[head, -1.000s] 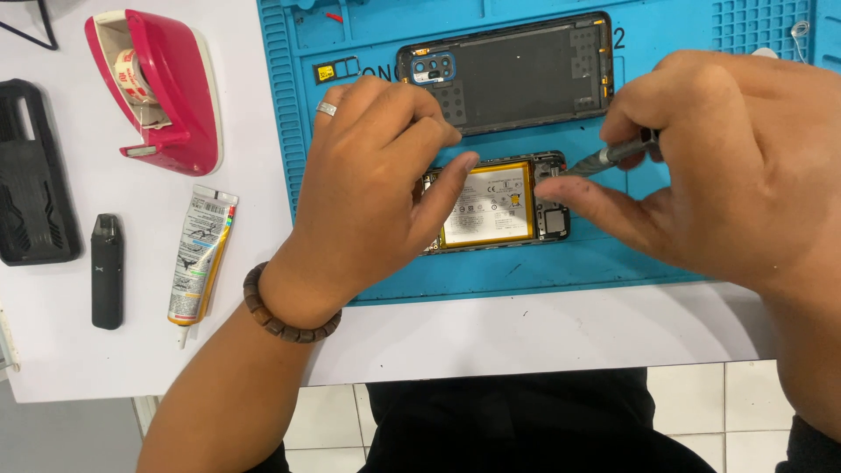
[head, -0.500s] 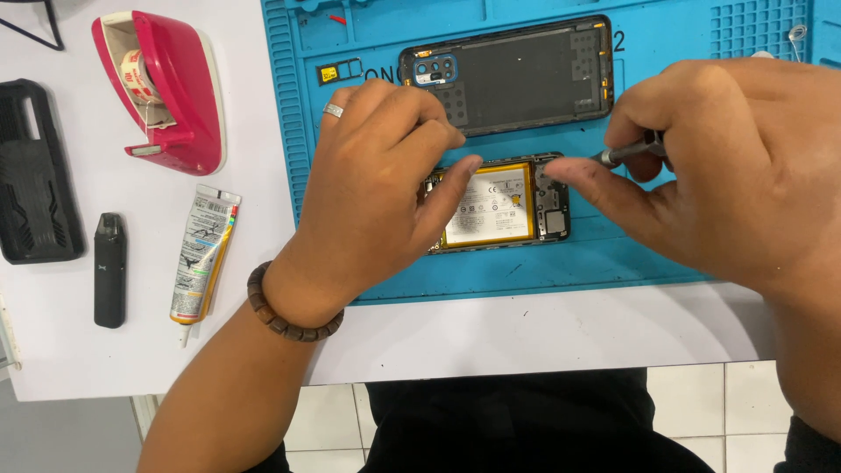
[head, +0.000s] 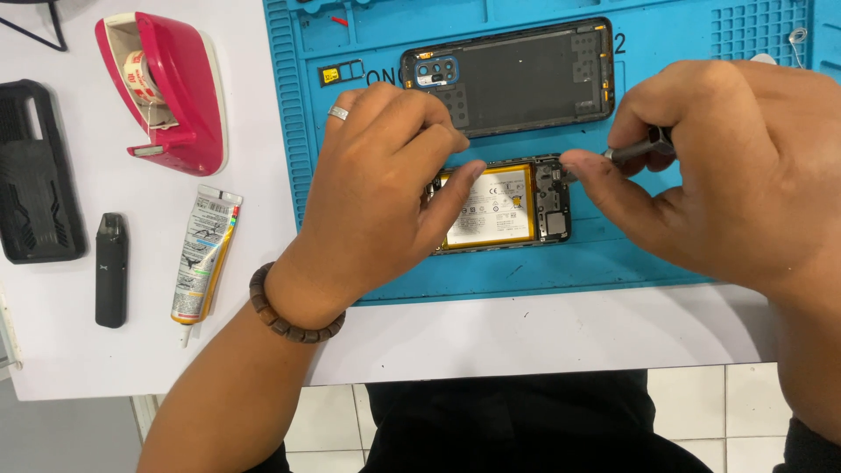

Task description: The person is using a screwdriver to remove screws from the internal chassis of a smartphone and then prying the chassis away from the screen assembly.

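Observation:
An opened phone (head: 504, 206) with a yellow-framed battery lies on the blue work mat (head: 561, 271). My left hand (head: 385, 188), with a ring and a bead bracelet, rests on the phone's left part and pins it down, thumb on the battery. My right hand (head: 727, 166) grips a thin metal tool (head: 631, 151) whose tip touches the phone's upper right corner near the circuit board. The phone's dark back cover (head: 517, 79) lies just beyond on the mat, inside up.
On the white table left of the mat stand a pink tape dispenser (head: 166, 92), a glue tube (head: 203, 258), a small black stick-shaped device (head: 111, 270) and a black phone case (head: 35, 171). A SIM tray (head: 342, 74) lies on the mat.
My right hand has lifted and shifted slightly up with the tool, its tip staying at the phone's right end. The left hand keeps holding the phone.

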